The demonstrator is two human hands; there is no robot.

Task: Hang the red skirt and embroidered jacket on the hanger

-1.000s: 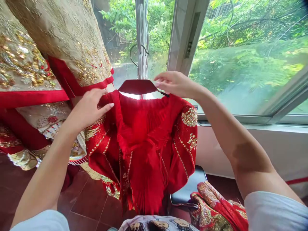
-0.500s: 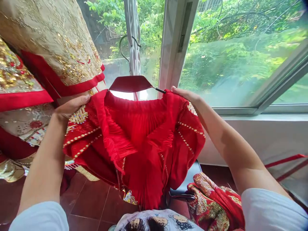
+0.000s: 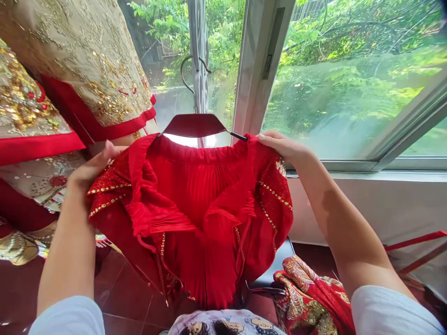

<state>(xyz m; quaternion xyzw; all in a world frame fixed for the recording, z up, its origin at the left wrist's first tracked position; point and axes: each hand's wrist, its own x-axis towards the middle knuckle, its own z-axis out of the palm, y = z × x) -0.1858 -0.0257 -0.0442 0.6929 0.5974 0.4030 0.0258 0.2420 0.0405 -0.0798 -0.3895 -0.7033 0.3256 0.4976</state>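
**Red, gold-beaded cloth jacket [image 3: 223,223] spread wide at its shoulders**

Nearest me is my white shirt [image 3: 226,322] with its black-line prints. Past it, the jacket hangs in front of me with its neck open, showing finely pleated red cloth inside.

My left hand [image 3: 91,170] is at the jacket's shoulder on my left, thumb raised, the fingers hidden behind the cloth, so I cannot tell whether it is closed. My right hand [image 3: 284,148] grips the other shoulder near its top edge. A second ago both hands hovered by the collar and hanger, fingers apart; now they are farther from each other, and the sleeves have swung outward. The gold motif that showed on the left shoulder half a second ago is turned out of sight.

Low on the right, a black chair [image 3: 281,260] shows behind the jacket, and a bundle of red-and-gold brocade [image 3: 309,298] lies just beside it; what bears the bundle is hidden.

The dark-red, broad-centred hanger [image 3: 195,124] carries the jacket, its arm passing into the neck. Its silver wire hook [image 3: 183,74] rises in front of a pale metal pole [image 3: 199,42]. To the left hangs a beige, gold-sequinned garment [image 3: 108,70] with red trim. Farthest off, green trees show through the metal-framed window [image 3: 349,102].
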